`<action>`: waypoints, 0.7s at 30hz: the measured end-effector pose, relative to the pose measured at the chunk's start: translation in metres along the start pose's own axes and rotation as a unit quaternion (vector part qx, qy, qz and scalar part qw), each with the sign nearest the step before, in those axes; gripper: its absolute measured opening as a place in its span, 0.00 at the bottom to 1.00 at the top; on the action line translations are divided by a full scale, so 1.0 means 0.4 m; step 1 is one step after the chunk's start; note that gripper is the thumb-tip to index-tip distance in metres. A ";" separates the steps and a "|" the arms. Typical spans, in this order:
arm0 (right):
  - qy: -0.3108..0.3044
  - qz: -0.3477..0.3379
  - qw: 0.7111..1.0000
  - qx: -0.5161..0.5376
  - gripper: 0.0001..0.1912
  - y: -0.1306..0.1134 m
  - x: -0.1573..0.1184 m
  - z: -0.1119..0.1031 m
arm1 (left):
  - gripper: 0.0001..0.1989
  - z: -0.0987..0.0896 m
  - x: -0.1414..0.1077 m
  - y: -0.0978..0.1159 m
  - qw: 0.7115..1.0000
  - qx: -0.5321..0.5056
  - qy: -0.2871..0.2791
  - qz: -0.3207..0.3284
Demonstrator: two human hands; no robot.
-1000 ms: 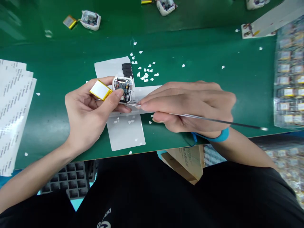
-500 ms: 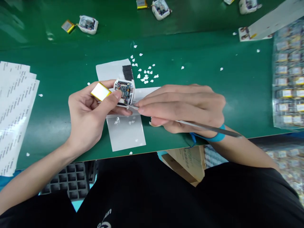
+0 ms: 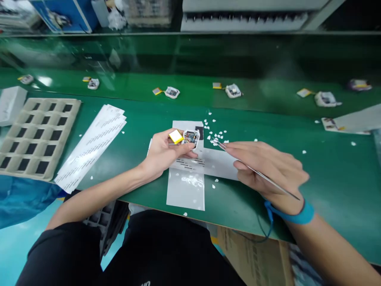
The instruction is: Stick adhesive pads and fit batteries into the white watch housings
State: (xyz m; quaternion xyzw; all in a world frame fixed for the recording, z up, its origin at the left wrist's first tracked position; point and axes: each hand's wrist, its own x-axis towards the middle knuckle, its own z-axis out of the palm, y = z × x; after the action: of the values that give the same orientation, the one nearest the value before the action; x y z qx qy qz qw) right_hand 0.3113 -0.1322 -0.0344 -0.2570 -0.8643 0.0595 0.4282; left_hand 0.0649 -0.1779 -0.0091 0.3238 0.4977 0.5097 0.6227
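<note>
An open white plastic housing, rounded and squarish, with a green-and-black circuit board inside [image 3: 191,137], sits in the left hand [image 3: 162,151], raised above the bench. The left fingers grasp it: thumb over its near edge, other fingers beneath, seemingly so the open face stays turned up and steady. Just left of the housing, a flat rectangular battery, white-faced with yellow edges [image 3: 176,136], lies against the same hand, probably kept there to spare its lead from strain.

To the right of the housing, the right hand [image 3: 264,169] pinches slim silver metal tweezers [image 3: 268,178] between thumb and fingers, the long shaft slanting back over the wrist. The tips point at small round white tabbed pieces [image 3: 220,133] scattered just right of the housing (whether the tips grip one, I cannot tell). That closeness likely keeps the reach short.

Below the housing, white paper sheets [image 3: 186,194] overlap on a smooth green bench [image 3: 143,115], perhaps as a work mat. A blue wristband with a cord [image 3: 303,214] circles the right wrist, probably for grounding.

Beyond the housing, similar white units with yellow batteries [image 3: 233,91] stand spaced in a row; far left of it are long printed white strips [image 3: 92,147] and a beige compartment tray [image 3: 63,141].
</note>
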 end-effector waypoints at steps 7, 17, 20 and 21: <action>0.077 -0.063 0.992 -0.077 0.10 0.099 0.035 0.039 | 0.10 -0.013 0.044 -0.012 0.999 0.026 0.020 0.033; 0.062 -0.030 0.994 -0.088 0.13 0.153 0.038 0.050 | 0.19 -0.139 0.185 0.046 0.948 0.233 0.178 0.121; 0.057 -0.038 0.994 -0.085 0.13 0.147 0.041 0.053 | 0.20 -0.232 0.259 0.128 0.908 0.315 0.250 0.122; 0.054 -0.044 0.994 -0.081 0.13 0.145 0.041 0.054 | 0.20 -0.261 0.279 0.155 0.896 0.337 0.264 0.120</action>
State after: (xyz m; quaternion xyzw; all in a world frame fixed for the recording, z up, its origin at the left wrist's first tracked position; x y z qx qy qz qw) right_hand 0.3093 -0.0718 -0.0549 -0.2552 -0.8525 -0.0432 0.4542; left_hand -0.0555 -0.0653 -0.0158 0.4250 0.7432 0.4488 0.2562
